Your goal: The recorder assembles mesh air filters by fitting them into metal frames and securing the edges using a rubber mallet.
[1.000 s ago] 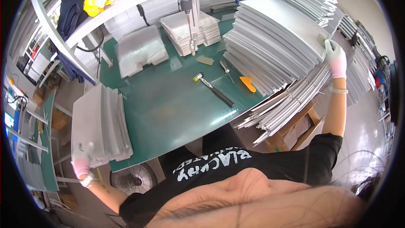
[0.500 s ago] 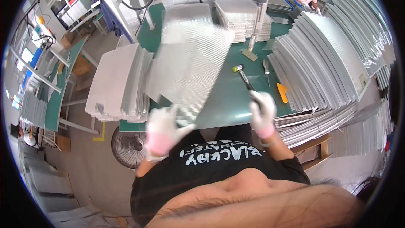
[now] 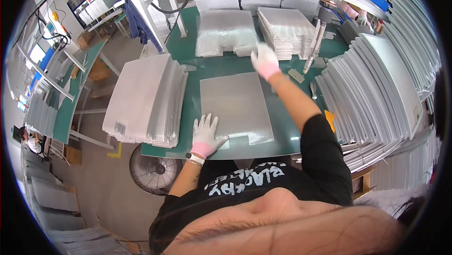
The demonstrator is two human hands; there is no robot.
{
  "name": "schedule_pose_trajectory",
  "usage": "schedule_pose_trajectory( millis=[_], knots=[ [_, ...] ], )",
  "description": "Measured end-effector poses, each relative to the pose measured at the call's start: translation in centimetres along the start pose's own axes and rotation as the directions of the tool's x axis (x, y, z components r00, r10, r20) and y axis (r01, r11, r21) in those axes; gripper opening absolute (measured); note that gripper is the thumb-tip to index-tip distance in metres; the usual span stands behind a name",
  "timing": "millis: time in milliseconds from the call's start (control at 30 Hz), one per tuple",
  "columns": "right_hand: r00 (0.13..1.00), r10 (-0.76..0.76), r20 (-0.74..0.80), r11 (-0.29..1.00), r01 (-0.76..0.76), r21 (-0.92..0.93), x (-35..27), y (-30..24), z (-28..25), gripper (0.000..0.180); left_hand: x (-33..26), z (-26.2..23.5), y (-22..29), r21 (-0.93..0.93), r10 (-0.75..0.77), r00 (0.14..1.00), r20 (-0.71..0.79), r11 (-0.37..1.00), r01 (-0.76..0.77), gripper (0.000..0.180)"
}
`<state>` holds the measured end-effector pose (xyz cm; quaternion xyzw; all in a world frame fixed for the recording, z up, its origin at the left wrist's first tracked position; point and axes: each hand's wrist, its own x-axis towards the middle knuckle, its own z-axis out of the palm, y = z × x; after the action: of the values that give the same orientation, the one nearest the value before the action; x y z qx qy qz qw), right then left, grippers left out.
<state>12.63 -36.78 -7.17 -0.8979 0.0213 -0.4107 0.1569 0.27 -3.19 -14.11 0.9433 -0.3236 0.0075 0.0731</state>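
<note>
A silver, finely textured panel (image 3: 235, 104) with a notched near edge lies flat on the green tabletop (image 3: 188, 147). My left hand (image 3: 205, 135), in a white glove with a pink cuff, rests on its near left corner with the fingers spread. Beyond the panel's far edge, my right hand (image 3: 264, 61) is reached out between two stacks, a low panel stack (image 3: 226, 31) and a taller panel stack (image 3: 287, 26). Motion blurs its fingers, so what they hold, if anything, cannot be made out. The hammer seen earlier is not visible.
Panel stacks stand at the left (image 3: 136, 97) and the right (image 3: 372, 90). A hanging power driver (image 3: 325, 14) comes down near a small tan plate (image 3: 295, 75). A screwdriver (image 3: 313, 90) and an orange scraper (image 3: 329, 120) lie at the right. A fan (image 3: 155, 170) stands below.
The panel, tilted and blurred before, now lies flat. My left hand has come down onto it. My right hand has left the hammer's handle position and swung far forward.
</note>
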Motion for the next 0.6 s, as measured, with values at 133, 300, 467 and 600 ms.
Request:
schedule_pose_trajectory(
  millis=[133,300,467,600],
  knots=[
    [0.894,0.376,0.244,0.923,-0.339,-0.180,8.2,1.8,3.6,0.057,0.3,-0.8,0.1,-0.045,-0.008,1.000,0.022,0.999,0.009,0.088],
    [0.869,0.262,0.421,0.892,-0.051,-0.450,11.5,-1.6,5.0,0.051,-0.2,-0.6,-0.3,-0.044,-0.032,0.998,0.044,0.998,0.034,0.090],
    [0.952,0.001,-0.308,0.946,0.099,0.308,15.2,-2.7,1.4,0.050,0.1,-0.4,-0.4,-0.070,-0.011,1.000,0.016,0.997,0.012,0.088],
    [0.939,0.254,-0.232,0.478,0.087,0.874,14.5,-0.7,-4.1,0.057,2.1,3.3,-3.2,-0.309,0.051,0.998,-0.026,0.949,-0.056,0.078]
  ],
)
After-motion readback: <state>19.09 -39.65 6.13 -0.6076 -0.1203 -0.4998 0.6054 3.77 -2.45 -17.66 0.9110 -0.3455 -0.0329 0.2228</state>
